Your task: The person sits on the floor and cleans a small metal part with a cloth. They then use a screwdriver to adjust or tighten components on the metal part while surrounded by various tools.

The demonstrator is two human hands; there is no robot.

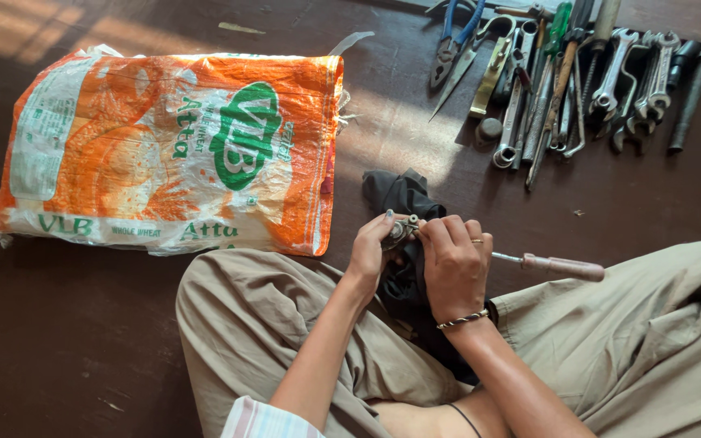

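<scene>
Small metal part (400,230) | gripped by both hands (415,259) | dark wooden floor (83,341) | tool row (565,73)

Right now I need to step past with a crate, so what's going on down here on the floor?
A person sits on the dark floor. The left hand pinches a small metal part over a black cloth. The right hand grips a screwdriver, its pale handle sticking out to the right and its tip at the part. An orange and white sack lies flat beside them, and a row of hand tools lies further off.
</scene>
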